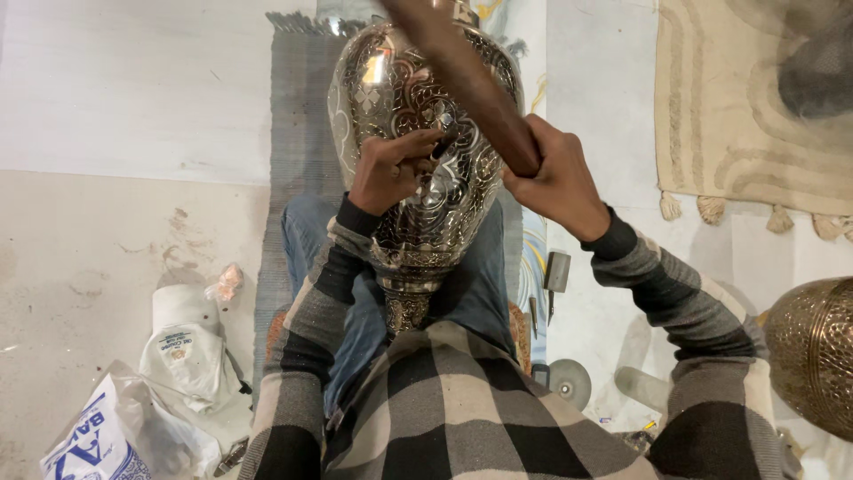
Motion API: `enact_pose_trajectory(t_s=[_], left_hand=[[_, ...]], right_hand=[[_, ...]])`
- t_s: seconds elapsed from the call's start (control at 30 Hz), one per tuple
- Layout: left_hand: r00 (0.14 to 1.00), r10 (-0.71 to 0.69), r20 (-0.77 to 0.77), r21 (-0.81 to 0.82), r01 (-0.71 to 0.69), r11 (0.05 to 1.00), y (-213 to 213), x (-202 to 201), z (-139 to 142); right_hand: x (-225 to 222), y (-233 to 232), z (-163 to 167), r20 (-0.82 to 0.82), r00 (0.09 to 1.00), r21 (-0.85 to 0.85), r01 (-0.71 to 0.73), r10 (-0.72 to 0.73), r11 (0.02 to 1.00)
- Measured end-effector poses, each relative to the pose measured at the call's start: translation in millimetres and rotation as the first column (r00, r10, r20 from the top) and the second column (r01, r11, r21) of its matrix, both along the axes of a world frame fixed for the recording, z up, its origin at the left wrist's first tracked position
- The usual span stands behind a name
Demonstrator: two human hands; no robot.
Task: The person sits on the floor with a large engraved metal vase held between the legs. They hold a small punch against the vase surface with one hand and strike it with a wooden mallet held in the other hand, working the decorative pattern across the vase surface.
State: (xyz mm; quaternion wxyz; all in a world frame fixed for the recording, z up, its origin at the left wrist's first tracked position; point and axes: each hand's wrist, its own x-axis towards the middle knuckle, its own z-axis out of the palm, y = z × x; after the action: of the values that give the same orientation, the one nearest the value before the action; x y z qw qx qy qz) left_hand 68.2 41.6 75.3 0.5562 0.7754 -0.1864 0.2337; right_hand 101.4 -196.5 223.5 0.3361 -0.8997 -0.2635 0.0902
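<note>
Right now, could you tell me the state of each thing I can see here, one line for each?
Silver engraved vase: lying on the person's lap, base toward the body.
Left hand: fingers pinched on a small tool held against the vase.
Small tool: tip on the vase surface.
Right hand: closed around a wooden stick.
Wooden stick: raised, tilted over the vase.
Brass vase: on the floor, untouched.
White bags: crumpled on the floor.

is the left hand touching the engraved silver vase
Touching: the head view shows the left hand resting against the side of the engraved silver vase, its fingers pinching a small dark tool to the surface.
</note>
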Motion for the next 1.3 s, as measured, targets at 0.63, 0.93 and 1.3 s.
enact_pose_trajectory(t_s=[0.63, 0.93, 1.3], left_hand=[[0.984, -0.052, -0.172, -0.731, -0.092, 0.676, 26.5, -24.6, -61.9], [0.997, 0.038, -0.067, -0.454, -0.065, 0.889, 41.4, -28.5, -79.6], [0.998, 0.063, -0.030, -0.338, -0.069, 0.939, 51.4, -24.4, -75.5]], right_hand=[[-149.2, -57.4, -243.5, -0.801, 0.459, 0.268, 0.849, -0.384, 0.456], [-137.3, -47.4, -204.0, -0.434, 0.762, 0.314, 0.629, -0.481, 0.711], [-29.1, 29.2, -55.6, 0.115, 0.990, 0.004, -0.080, 0.079, 0.997]])
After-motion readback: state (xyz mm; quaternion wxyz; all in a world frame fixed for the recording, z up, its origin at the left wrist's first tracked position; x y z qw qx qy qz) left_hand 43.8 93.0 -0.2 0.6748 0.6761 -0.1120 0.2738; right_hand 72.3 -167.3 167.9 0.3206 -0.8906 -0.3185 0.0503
